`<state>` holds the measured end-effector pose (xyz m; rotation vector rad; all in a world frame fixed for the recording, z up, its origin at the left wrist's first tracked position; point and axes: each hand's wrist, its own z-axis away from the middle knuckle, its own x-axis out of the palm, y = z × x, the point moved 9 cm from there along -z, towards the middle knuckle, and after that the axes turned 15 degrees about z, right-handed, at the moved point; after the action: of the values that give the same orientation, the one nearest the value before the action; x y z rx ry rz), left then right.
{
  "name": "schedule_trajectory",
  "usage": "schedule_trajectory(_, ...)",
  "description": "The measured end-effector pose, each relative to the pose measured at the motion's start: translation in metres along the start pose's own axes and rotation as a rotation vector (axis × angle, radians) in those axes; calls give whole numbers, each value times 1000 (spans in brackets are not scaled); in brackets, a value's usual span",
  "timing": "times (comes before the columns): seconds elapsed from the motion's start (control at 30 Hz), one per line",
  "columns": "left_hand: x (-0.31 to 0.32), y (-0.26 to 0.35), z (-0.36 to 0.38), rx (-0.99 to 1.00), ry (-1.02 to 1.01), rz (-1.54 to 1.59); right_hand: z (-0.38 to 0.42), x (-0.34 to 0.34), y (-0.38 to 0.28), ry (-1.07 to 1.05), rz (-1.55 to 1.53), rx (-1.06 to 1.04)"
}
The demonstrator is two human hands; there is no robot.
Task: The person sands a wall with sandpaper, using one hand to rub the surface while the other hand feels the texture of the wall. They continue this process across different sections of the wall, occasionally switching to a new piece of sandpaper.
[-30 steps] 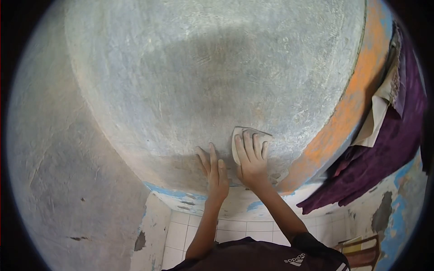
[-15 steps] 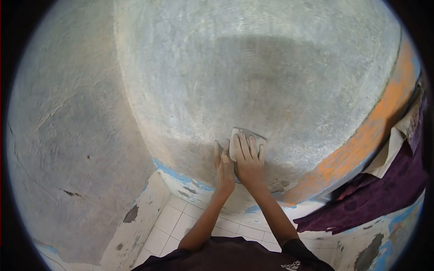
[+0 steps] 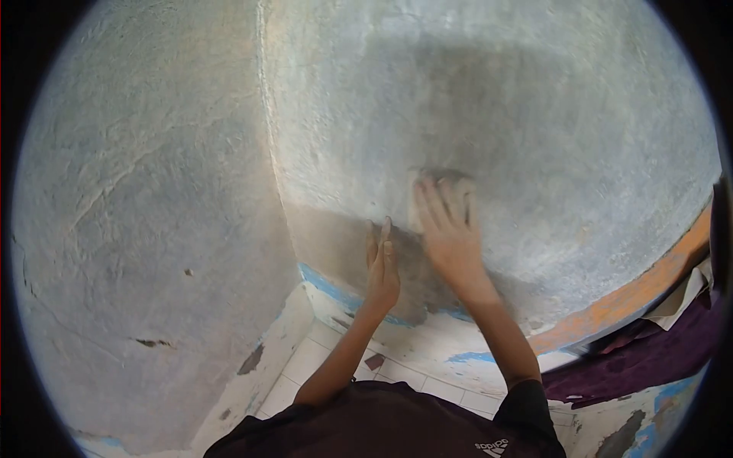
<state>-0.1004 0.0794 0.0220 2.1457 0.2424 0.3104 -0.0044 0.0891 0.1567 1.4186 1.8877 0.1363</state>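
Observation:
My right hand, blurred by motion, presses a pale, squarish sandpaper sheet flat against the grey plastered wall. Its fingers lie stretched over the sheet, whose upper edge looks dark. Lower and to the left, my left hand is held edge-on close to the same wall, its fingers pointing up and slightly apart, with nothing in it. Pale dust covers the fingertips. Shadows of my head and arms fall on the plaster around both hands.
A second wall with cracks and a small hole meets this one at a corner on the left. Below are white floor tiles with a small reddish-brown piece on them. Purple cloth hangs at right beneath an orange painted strip.
My right hand has moved up and right along the wall with the sandpaper, away from my left hand. The view has turned left, and the small piece on the floor has come into sight.

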Motion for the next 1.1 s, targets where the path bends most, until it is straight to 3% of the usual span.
schedule_trajectory(0.07, -27, 4, -15, -75, 41, 35, -42, -20, 8, 29, 92, 48)
schedule_trajectory(0.13, -47, 12, -29, -54, 18, 19, -74, -44, 26, 148, 178, 272)
schedule_trajectory(0.17, -55, 13, -37, -35, 0, 5, -81, -39, 16, 155, 180, 277)
schedule_trajectory(0.27, -76, 3, -52, -29, -70, -122, -82, -1, -31, 73, 272, 175)
schedule_trajectory(0.33, -88, -4, -58, 20, -110, -143, -73, 30, -76, -3, 72, -39)
schedule_trajectory(0.4, -100, -5, -65, 77, -152, -160, -87, 20, -62, -21, 73, -34)
schedule_trajectory(0.47, -119, -15, -71, -22, -127, -119, -113, -18, -18, 25, 241, 288)
schedule_trajectory(0.6, -130, -13, -81, -33, -131, -12, -107, -9, -21, 57, 260, 414)
schedule_trajectory(0.67, -133, -21, -81, -78, -145, -98, -93, 21, -66, -9, 140, 93)
schedule_trajectory(0.8, -129, -19, -83, -45, -168, -58, -99, 3, -37, -135, 104, 141)
schedule_trajectory(0.87, -131, -16, -83, -53, -144, -75, -104, -38, 13, 123, 299, 456)
schedule_trajectory(0.97, -131, -15, -82, -112, -133, -67, -98, -40, 18, 210, 309, 599)
schedule_trajectory(1.0, -131, -18, -81, -114, -147, -65, -90, -33, 4, 205, 318, 608)
schedule_trajectory(1.07, -131, -22, -83, -80, -180, -62, -81, 8, -51, -56, 166, 321)
schedule_trajectory(1.1, -131, -22, -83, -77, -193, -63, -78, 5, -49, -57, 171, 333)
